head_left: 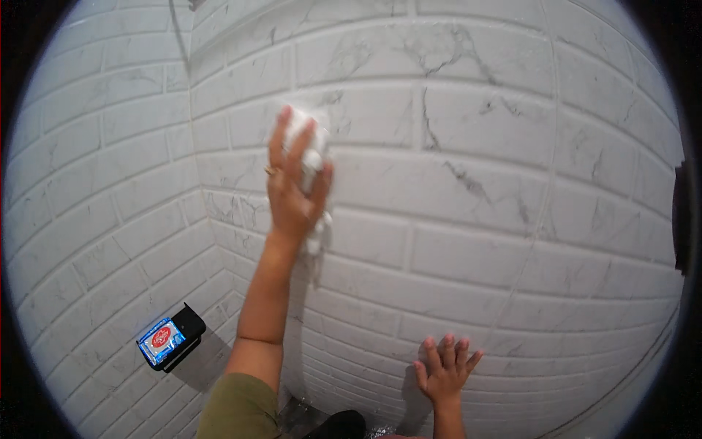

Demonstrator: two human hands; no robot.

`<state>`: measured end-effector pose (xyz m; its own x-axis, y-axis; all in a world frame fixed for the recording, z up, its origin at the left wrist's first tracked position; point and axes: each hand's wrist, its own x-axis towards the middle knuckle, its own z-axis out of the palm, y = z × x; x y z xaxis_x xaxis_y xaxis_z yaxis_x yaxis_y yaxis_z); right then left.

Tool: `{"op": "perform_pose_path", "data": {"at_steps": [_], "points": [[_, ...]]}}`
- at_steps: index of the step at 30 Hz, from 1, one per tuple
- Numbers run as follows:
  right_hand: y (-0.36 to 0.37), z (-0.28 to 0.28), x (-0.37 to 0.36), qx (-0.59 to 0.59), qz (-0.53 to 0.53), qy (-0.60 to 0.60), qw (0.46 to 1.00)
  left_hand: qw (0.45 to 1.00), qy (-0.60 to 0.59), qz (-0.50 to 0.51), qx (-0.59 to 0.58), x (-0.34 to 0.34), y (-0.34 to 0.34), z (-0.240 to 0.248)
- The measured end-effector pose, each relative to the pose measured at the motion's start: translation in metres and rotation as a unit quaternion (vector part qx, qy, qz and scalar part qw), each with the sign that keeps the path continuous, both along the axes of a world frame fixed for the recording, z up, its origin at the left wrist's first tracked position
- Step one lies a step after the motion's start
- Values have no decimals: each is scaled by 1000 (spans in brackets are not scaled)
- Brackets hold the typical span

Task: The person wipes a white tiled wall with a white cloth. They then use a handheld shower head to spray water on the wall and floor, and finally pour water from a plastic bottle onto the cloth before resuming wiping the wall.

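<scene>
High on the tiled wall (475, 183), left of the middle, my left hand (292, 179) presses a crumpled white cloth (316, 135) against the tiles. Its fingers reach over the cloth, and a ring shows on one of them. Motion blurs the fingertips and the cloth, so its exact make is hard to tell. Below the palm, a white part hangs down beside the wrist. Lower and to the right, my right hand (444, 371) lies flat on the same wall, fingers spread, holding nothing.
A black holder (191, 322) with a blue packet (161, 342) is fixed to the left wall. A thin cord (178, 36) hangs near the corner at upper left. A dark object (682, 219) stands at the right rim. A dark shoe (344, 424) shows at the bottom.
</scene>
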<state>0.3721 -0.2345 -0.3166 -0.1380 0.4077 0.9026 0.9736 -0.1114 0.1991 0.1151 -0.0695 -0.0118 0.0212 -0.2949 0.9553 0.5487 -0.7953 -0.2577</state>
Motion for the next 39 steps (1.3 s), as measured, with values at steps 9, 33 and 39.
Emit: {"op": "perform_pose_path", "data": {"at_steps": [9,33,39], "points": [[-32,87,-13,20,229,187,955,998,-49,32,-13,10,-9,121],[-36,277,21,-120,81,86,986,900,-372,147,-174,-128,84,166],[-33,268,23,-90,67,101,989,993,-91,23,-69,38,-25,202]]}}
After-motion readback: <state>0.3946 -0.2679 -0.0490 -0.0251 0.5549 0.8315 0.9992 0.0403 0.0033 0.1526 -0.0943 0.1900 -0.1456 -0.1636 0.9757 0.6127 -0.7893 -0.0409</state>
